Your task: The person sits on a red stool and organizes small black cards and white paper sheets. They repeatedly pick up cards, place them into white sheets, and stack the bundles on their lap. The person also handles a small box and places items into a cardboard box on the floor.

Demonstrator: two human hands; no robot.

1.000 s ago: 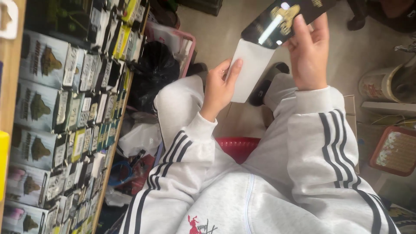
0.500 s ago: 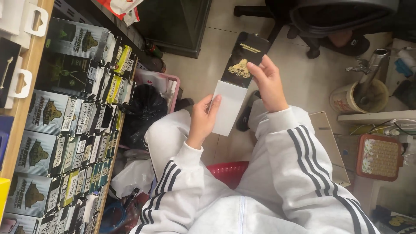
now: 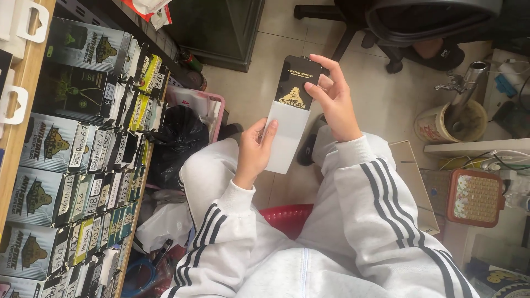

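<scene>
Two bare hands share one flat rectangular card package with a black printed top and a plain white lower half (image 3: 291,113), held up in the air above the person's knees and the pale tiled floor (image 3: 381,105). The left hand (image 3: 255,152) grips the white lower half, its thumb and fingers pinched on the left edge, while the right hand (image 3: 334,99) clasps the black top from the right, fingertips curled over the upper corner. Both arms wear white sleeves with dark stripes. To the left, well apart from the package, stands a wooden shelf of small boxed packages in rows (image 3: 83,165). Beside it a pink plastic basket (image 3: 218,107) holds a black plastic bag (image 3: 176,138). Below the arms, a red plastic stool (image 3: 290,218) shows between the knees.
</scene>
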